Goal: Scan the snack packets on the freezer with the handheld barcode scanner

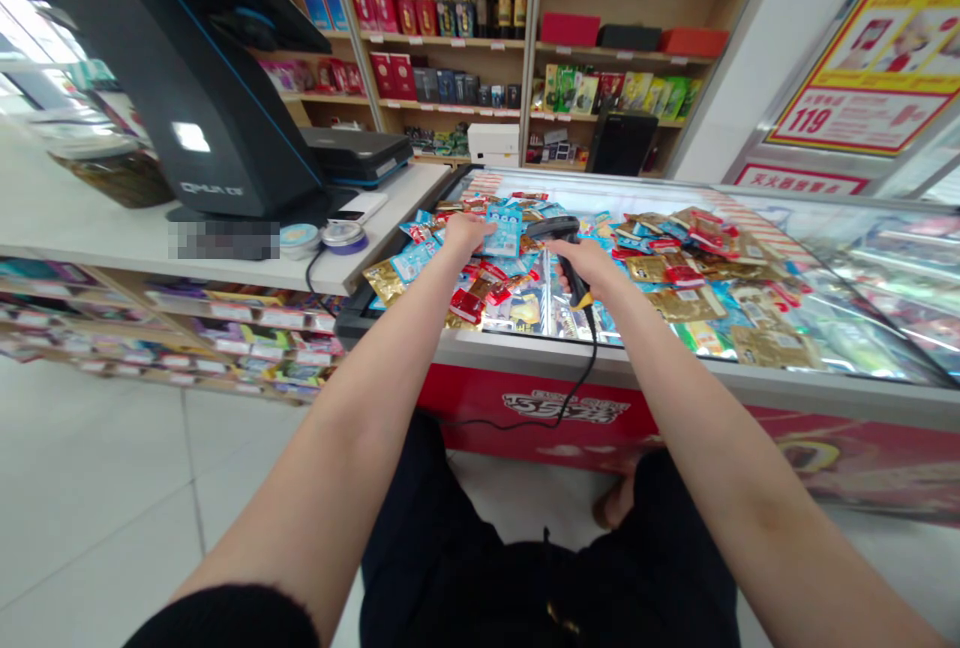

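Note:
My left hand point(466, 233) pinches the left edge of a small blue snack packet point(503, 231), held up above a heap of other packets. Wrapped in my right hand point(583, 266) is a black barcode scanner point(553, 227), its head pointing left toward the blue packet. The scanner's black cable point(592, 348) hangs from the handle over the front of the freezer. Around both hands lie red packets point(480, 293), gold packets point(688, 304) and more blue ones on the glass top. My right hand's far fingers are partly hidden behind the scanner handle.
The glass-topped chest freezer point(630, 353) has a red front panel and stands close before my legs. A counter point(315, 273) at left bears a black checkout terminal point(217, 98), a jar point(112, 173) and small round tins point(345, 236). Shelves point(450, 43) with bottles and boxes line the back.

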Demonstrator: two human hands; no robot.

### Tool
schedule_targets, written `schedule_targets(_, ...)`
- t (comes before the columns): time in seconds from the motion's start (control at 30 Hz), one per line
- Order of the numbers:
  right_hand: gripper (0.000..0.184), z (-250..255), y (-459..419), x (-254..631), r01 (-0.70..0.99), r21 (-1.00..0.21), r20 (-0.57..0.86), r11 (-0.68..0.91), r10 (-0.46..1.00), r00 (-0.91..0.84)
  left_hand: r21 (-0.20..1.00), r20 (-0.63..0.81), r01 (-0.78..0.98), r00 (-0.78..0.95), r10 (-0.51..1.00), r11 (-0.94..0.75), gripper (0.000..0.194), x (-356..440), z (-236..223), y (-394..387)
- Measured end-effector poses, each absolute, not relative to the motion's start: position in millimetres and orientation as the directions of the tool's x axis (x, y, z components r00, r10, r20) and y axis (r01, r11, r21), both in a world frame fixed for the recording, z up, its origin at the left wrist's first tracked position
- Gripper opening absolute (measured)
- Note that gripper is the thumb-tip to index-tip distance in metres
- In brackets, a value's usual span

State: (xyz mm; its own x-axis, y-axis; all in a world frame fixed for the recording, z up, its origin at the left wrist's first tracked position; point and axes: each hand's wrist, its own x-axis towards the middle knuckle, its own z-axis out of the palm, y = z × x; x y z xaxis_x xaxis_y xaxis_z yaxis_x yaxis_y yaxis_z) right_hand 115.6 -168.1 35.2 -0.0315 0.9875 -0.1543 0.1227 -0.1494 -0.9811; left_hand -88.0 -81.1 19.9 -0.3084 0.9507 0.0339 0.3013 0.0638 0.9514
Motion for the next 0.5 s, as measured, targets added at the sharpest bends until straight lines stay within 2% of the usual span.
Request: schedule_targets(0.5,0.025,40,-173,119,0.144,-0.979,-0.157,-0.147,0.985,-0.067,0.982,0.021,0.186,-0.337,0.941,0.045,0.022,-73,22,-84)
